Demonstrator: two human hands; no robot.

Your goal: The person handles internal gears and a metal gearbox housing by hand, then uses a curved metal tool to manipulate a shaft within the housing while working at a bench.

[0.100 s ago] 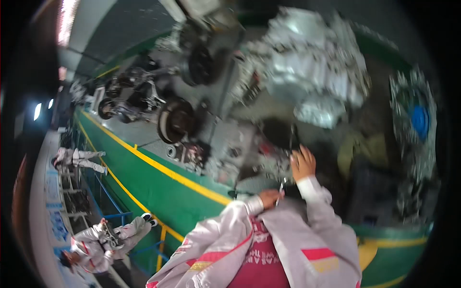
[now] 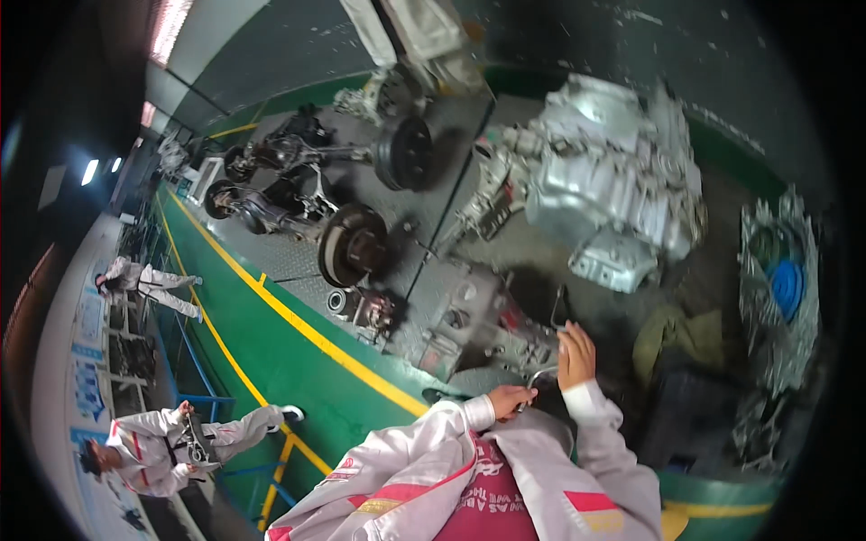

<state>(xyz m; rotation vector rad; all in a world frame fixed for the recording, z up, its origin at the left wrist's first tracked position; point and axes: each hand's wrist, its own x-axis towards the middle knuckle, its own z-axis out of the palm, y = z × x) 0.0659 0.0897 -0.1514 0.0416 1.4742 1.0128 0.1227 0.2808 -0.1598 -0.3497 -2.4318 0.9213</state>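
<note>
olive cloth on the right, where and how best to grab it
Probably by a fold on the left part of the olive cloth, coming from above and its left: it looks soft and bunched, and a dark boxy thing crowds its near side.

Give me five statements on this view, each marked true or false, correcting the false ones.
1. The left hand grips a shiny metal tool. True.
2. The blue disc lies left of the big silver casing. False: it lies to the right.
3. The person at lower left holds something with both hands. True.
4. The right hand rests on the brake drum. False: the drum stands apart, well to its left.
5. The floor stripe is yellow. True.
</note>
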